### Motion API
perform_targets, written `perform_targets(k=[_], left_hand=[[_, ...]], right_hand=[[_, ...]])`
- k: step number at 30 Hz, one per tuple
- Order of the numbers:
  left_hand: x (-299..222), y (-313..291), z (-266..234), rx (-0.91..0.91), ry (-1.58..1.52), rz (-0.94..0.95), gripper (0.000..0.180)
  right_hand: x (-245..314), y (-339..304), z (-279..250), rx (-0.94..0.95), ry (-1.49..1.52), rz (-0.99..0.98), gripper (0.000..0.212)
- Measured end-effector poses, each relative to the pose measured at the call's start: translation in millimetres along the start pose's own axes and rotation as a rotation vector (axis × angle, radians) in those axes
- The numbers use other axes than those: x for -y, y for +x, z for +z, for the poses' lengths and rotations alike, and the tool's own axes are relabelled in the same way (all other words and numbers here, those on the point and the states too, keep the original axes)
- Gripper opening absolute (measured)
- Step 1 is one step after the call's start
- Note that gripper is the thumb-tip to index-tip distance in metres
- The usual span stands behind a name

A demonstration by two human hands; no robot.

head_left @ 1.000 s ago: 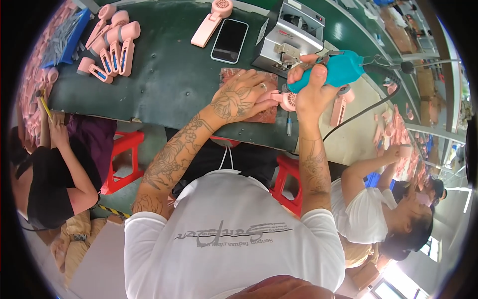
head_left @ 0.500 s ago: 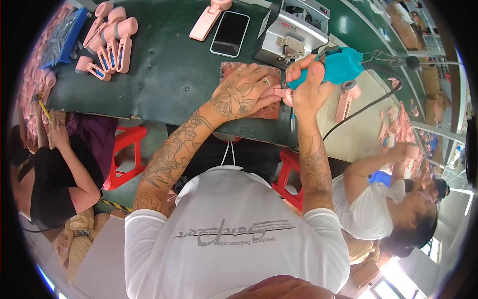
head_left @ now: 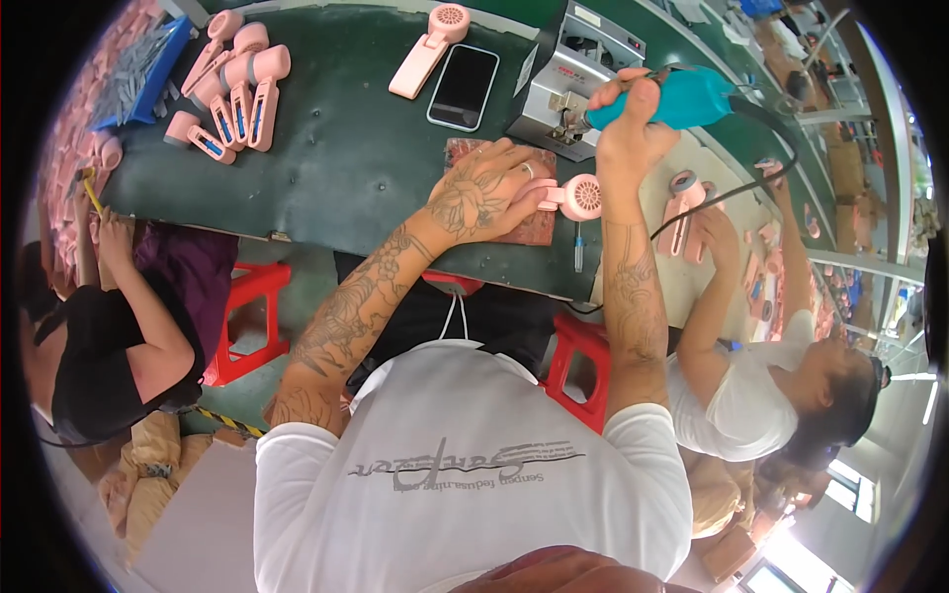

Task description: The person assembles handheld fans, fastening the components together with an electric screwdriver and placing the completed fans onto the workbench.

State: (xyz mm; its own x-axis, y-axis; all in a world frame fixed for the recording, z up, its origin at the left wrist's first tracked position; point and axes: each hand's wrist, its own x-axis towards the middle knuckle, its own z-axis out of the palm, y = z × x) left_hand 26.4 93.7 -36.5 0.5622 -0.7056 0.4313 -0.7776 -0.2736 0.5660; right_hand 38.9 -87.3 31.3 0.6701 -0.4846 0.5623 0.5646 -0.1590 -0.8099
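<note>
My left hand (head_left: 484, 193) presses a pink handheld fan (head_left: 579, 198) onto a worn red pad (head_left: 529, 232), its fingers closed around the fan's handle. The fan's round grille faces up and sticks out past my fingertips. My right hand (head_left: 631, 133) grips a teal electric screwdriver (head_left: 682, 99) with a dark cable. The tool's tip end is at the front of a grey metal screw feeder (head_left: 563, 84); whether it touches a screw is too small to tell. Below the fan lies a small screwdriver with a blue handle (head_left: 579, 259), near the table's front edge.
A phone (head_left: 463, 87) and another pink fan (head_left: 425, 54) lie beyond my left hand. Several pink fans (head_left: 237, 94) sit by a blue bin (head_left: 158, 74) at the far left. On the right, a co-worker's hand (head_left: 720, 237) is beside more pink fans (head_left: 682, 212).
My right hand has moved the electric screwdriver away from the pink fan, up to the screw feeder. My left hand stays on the fan. A co-worker's hand has come to the fans at right.
</note>
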Motion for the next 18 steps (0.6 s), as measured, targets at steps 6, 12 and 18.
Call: perform_targets(k=[6,12,18], left_hand=[[-0.9,1.2,2.2,0.081,-0.013,-0.035,0.030],[5.3,0.3,6.4,-0.056,-0.044,0.026,0.026],[-1.6,0.3,-5.4,0.055,-0.061,-0.082,0.030]], right_hand=[[-8.9,-0.2,-3.3,0.047,-0.032,0.012,0.033],[34.4,-33.5,-8.3,-0.042,0.006,0.254,0.034],[51.5,-59.3,-23.8,0.099,0.064,0.281,0.043]])
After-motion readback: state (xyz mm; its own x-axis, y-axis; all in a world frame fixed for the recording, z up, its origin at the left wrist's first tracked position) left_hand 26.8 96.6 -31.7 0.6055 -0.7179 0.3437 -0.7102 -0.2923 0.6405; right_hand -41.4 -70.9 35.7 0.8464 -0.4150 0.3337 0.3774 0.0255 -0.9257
